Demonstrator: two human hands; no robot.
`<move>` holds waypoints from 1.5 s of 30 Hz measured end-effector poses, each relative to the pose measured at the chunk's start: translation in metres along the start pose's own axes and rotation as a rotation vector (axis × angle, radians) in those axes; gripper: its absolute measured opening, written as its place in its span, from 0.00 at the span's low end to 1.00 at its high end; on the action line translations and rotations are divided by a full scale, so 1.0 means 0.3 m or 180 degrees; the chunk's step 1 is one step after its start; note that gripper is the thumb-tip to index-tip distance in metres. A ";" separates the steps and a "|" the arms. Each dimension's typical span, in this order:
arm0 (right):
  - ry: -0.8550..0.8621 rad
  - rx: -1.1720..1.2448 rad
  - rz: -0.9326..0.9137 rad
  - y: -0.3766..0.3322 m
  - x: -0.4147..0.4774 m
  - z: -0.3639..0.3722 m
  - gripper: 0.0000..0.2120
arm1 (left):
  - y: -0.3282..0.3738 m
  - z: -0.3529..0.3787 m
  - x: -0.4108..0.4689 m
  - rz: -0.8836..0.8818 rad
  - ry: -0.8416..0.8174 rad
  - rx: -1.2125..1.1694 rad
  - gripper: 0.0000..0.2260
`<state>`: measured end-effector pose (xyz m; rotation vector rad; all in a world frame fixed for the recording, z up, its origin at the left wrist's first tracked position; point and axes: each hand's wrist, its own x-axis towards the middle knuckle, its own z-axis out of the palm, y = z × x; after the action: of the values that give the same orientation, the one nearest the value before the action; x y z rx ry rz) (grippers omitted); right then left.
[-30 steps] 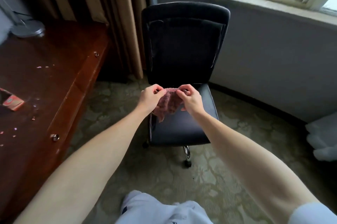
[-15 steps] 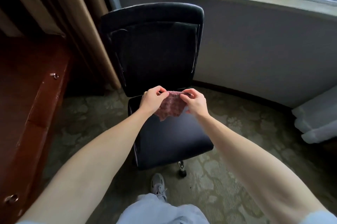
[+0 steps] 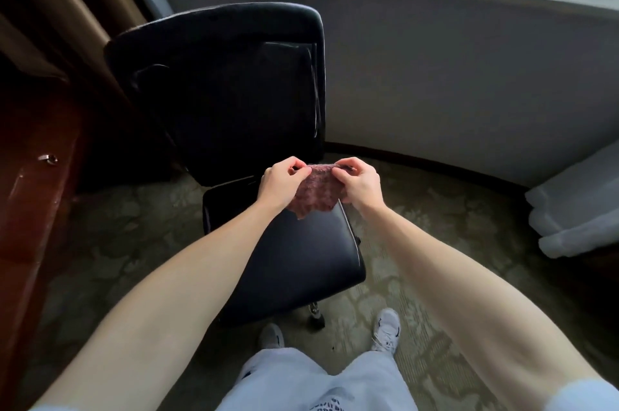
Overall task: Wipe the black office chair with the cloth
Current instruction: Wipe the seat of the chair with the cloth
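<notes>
Both hands, left (image 3: 280, 183) and right (image 3: 359, 183), pinch top edge of cloth (image 3: 315, 190): small, maroon, textured, hanging over black chair (image 3: 288, 256) seat.

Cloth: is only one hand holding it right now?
No, the left hand and the right hand each pinch the cloth by its upper edge.

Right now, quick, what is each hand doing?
Left hand: closed, pinching the cloth at its top edge.
Right hand: closed, pinching the same cloth's other top corner.
</notes>
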<state>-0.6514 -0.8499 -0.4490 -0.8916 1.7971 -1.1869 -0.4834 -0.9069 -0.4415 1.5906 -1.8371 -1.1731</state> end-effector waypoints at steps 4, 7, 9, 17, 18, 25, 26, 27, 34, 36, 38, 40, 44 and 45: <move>-0.0393 -0.0113 -0.0036 0.040 0.095 -0.136 0.07 | 0.074 0.127 0.021 -0.0227 0.0224 0.0090 0.06; -0.0668 -0.0302 -0.0159 0.067 0.151 -0.251 0.07 | 0.115 0.231 0.002 -0.0420 0.0316 0.0123 0.06; -0.0965 -0.0419 -0.0078 0.083 0.203 -0.315 0.07 | 0.150 0.308 -0.012 -0.0620 0.0506 0.0112 0.07; -0.1134 -0.0722 -0.0106 0.069 0.302 -0.313 0.05 | 0.153 0.364 0.014 -0.0840 0.0739 0.0021 0.06; -0.1136 -0.0755 -0.0125 0.073 0.300 -0.306 0.05 | 0.155 0.359 0.010 -0.0839 0.0764 0.0054 0.06; -0.1176 -0.0883 -0.0169 0.080 0.274 -0.259 0.06 | 0.121 0.340 -0.008 -0.0860 0.0886 0.0270 0.07; -0.1195 -0.0933 -0.0171 0.079 0.261 -0.236 0.05 | 0.101 0.328 -0.015 -0.0894 0.0885 0.0226 0.07; -0.1216 -0.0960 -0.0165 0.077 0.248 -0.215 0.05 | 0.079 0.319 -0.019 -0.0915 0.0883 0.0189 0.08; -0.1220 -0.0956 -0.0110 0.054 0.229 -0.103 0.05 | 0.012 0.247 0.000 -0.0957 0.0949 0.0202 0.09; -0.1244 -0.0965 -0.0116 0.056 0.235 -0.090 0.05 | 0.006 0.242 0.006 -0.0990 0.0983 0.0180 0.09; -0.1286 -0.0958 -0.0125 0.058 0.252 -0.086 0.05 | 0.008 0.246 0.014 -0.1034 0.0998 0.0175 0.09; -0.1357 -0.0977 -0.0121 0.068 0.279 -0.083 0.06 | 0.010 0.258 0.024 -0.1110 0.1009 0.0205 0.09; -0.1578 -0.1010 -0.0093 0.119 0.359 -0.091 0.07 | 0.015 0.311 0.054 -0.1389 0.1088 0.0176 0.08; -0.1647 -0.0988 -0.0076 0.138 0.388 -0.097 0.07 | 0.019 0.335 0.062 -0.1461 0.1104 0.0166 0.08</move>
<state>-0.7341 -0.9267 -0.5073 -1.2670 1.5575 -0.6138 -0.5697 -0.8934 -0.4952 2.1638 -1.3316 -0.9459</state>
